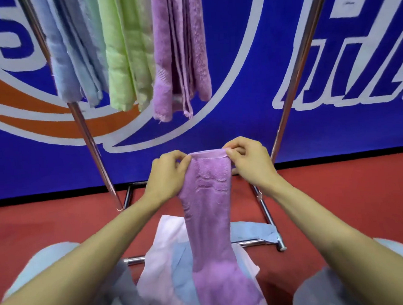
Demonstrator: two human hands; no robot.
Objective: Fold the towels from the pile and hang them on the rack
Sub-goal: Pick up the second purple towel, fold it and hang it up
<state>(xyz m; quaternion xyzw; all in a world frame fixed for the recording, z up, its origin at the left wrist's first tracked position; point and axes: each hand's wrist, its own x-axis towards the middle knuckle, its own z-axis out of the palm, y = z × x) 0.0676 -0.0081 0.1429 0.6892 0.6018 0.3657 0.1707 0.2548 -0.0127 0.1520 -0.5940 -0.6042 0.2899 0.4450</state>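
Observation:
A purple towel hangs lengthwise in front of me, its lower end trailing onto the pile. My left hand pinches its top left corner and my right hand pinches the top right corner. The pile below holds a pale pink towel and a light blue one. On the chrome rack above hang folded towels: blue, green and purple.
The rack's right leg slants down beside my right hand, and its base bars lie on the red floor with a blue towel draped over one. A blue carpet with white lettering lies behind. My knees show at both lower corners.

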